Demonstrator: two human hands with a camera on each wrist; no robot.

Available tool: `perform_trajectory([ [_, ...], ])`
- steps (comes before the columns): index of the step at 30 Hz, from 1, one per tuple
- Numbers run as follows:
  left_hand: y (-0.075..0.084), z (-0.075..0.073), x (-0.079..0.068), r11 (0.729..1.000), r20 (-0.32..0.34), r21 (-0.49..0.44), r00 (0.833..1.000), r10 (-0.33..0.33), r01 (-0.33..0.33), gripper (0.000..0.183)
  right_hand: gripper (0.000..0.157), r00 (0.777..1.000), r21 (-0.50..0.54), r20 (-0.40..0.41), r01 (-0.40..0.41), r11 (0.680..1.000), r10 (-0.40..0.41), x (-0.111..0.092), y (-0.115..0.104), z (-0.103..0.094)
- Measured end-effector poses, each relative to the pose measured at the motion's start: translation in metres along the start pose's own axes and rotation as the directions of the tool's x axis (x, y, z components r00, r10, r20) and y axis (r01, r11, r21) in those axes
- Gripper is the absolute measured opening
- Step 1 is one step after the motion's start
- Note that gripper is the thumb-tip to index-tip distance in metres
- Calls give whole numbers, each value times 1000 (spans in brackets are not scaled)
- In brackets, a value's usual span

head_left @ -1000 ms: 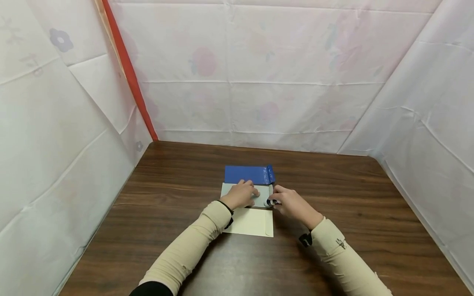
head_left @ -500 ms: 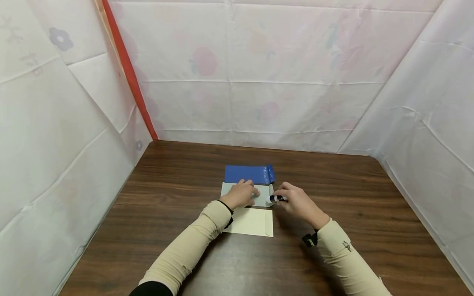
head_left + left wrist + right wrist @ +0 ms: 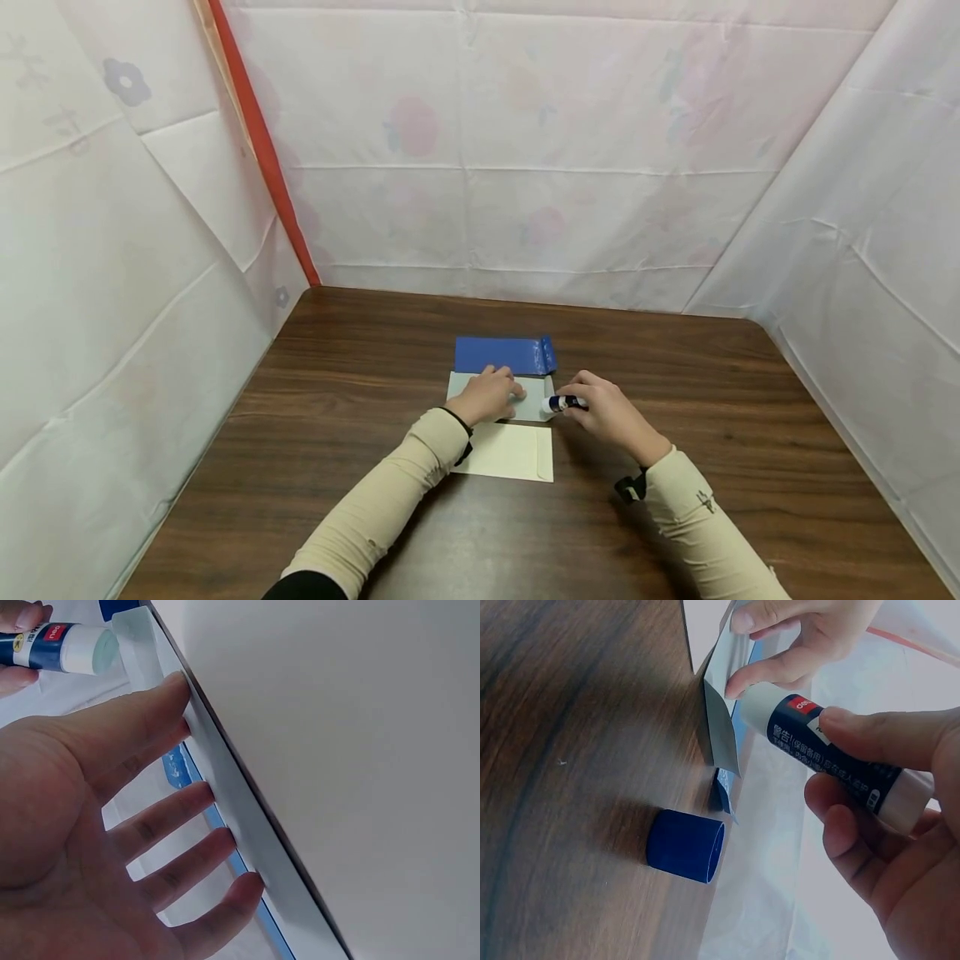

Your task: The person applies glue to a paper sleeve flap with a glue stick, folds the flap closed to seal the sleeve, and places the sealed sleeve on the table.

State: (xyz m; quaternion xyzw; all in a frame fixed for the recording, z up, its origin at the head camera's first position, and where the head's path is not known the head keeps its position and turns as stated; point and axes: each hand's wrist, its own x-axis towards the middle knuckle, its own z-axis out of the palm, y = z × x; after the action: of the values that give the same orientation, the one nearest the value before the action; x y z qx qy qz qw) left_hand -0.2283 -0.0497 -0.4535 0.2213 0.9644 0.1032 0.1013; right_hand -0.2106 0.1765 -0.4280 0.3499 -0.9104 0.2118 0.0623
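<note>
My left hand (image 3: 487, 396) rests with spread fingers on a pale grey-green envelope (image 3: 534, 407), the middle of three envelopes on the table. In the left wrist view its fingertips touch the paper, and the envelope's flap (image 3: 139, 649) stands out past the thumb. My right hand (image 3: 611, 417) grips a glue stick (image 3: 829, 750) between thumb and fingers, its cap off. The stick's white end is close over the flap at the envelope's right edge. A blue cap (image 3: 682, 844) sits on the table near the right hand; in the head view it is hidden.
A blue envelope (image 3: 495, 355) with shiny smears by its flap lies behind the pale one. In front lies a cream envelope (image 3: 510, 454), partly under the left wrist. The brown wood table (image 3: 750, 467) is enclosed by white patterned sheets (image 3: 585, 150).
The right hand has drawn slightly right, and the glue stick has come back from the flap's near end and lies more level. The left hand has stayed in place.
</note>
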Motion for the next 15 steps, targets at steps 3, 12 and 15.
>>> perform_trajectory([
  [3,0,-2,0,1000,2,-7,1000,1,-1,32,22,1000,7,-15,-13,1000,13,1,1,1],
  [12,1,-5,3,999,9,-34,1000,-21,22,30,23,998,26,-17,-59,998,60,1,4,0],
  [15,2,-5,3,999,-1,-44,1000,-25,25,29,23,998,27,-22,-66,997,67,0,6,-1],
])
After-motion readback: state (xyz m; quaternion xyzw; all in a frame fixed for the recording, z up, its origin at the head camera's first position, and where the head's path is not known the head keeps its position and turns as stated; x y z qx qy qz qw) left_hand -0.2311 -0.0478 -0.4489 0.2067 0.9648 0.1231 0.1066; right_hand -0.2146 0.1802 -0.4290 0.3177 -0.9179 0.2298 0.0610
